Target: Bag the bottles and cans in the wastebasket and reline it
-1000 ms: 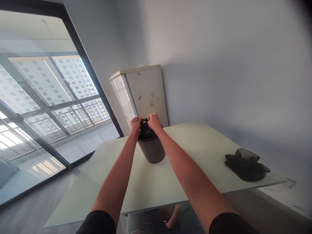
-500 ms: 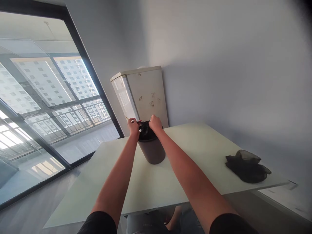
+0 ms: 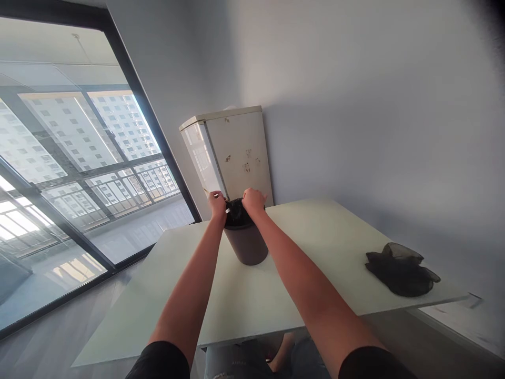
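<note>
A dark brown trash can (image 3: 246, 246) stands upright on the pale green table, with a black trash bag (image 3: 237, 211) lining its mouth. At the can's left rim my left hand (image 3: 218, 204) is closed on the bag's edge. My right hand (image 3: 253, 200) is closed over the far right side of the rim, gripping the bag there too. Its fingertips are partly hidden behind the knuckles. The bag's bottom inside the can is out of sight.
On the right of the table (image 3: 307, 226) lies a crumpled sheer black bag (image 3: 401, 269). Behind the table stands a white refrigerator (image 3: 240, 152) with stained marks, against the grey wall. A glass sliding door (image 3: 98, 158) is at left.
Both hands stay at the rim, shifting only slightly. The bag's loose folds between them have sunk a little, and more of the opening shows.
</note>
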Demonstrator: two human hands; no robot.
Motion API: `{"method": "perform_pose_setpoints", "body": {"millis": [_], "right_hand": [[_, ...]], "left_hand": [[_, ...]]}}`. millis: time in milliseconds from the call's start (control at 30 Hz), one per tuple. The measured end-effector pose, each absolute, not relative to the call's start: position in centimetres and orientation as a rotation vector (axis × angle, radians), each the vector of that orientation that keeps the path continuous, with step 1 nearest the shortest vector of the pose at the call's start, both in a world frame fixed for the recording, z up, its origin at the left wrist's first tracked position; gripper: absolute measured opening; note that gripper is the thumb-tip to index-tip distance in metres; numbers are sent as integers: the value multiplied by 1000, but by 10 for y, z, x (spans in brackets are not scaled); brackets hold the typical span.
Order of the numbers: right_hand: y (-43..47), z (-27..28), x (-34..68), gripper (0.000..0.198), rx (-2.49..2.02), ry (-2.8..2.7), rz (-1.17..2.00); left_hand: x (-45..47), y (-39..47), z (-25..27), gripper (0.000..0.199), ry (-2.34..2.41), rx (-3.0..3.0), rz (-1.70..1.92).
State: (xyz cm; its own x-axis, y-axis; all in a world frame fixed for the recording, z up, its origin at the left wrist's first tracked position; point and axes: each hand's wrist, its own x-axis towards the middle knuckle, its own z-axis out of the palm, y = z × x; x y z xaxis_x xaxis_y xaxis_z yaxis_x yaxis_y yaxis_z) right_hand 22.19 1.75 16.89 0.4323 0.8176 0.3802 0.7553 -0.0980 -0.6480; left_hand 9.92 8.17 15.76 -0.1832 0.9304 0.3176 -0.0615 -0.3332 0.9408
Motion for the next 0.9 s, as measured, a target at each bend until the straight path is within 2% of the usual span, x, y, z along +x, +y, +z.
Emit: {"method": "perform_pose_setpoints", "body": {"millis": [200, 400, 533, 600, 700, 900], "right_hand": [[16, 178, 225, 30, -1652, -1270, -31], [15, 179, 226, 22, -1499, -1275, -30], [14, 179, 226, 22, -1396, -1309, -21], [15, 179, 226, 26, -1403, -1331, -41], [19, 178, 226, 35, -1453, -1381, -33], [20, 173, 221, 14, -1435, -1657, 86]], "left_hand": [[109, 66, 164, 20, 909, 1580, 1423], [109, 62, 167, 31, 816, 1706, 1346], [108, 62, 168, 24, 795, 1783, 1329], [108, 61, 170, 19, 796, 1809, 1375], [107, 56, 176, 23, 839, 1822, 1522], [107, 48, 182, 27, 833, 1846, 1759]]}}
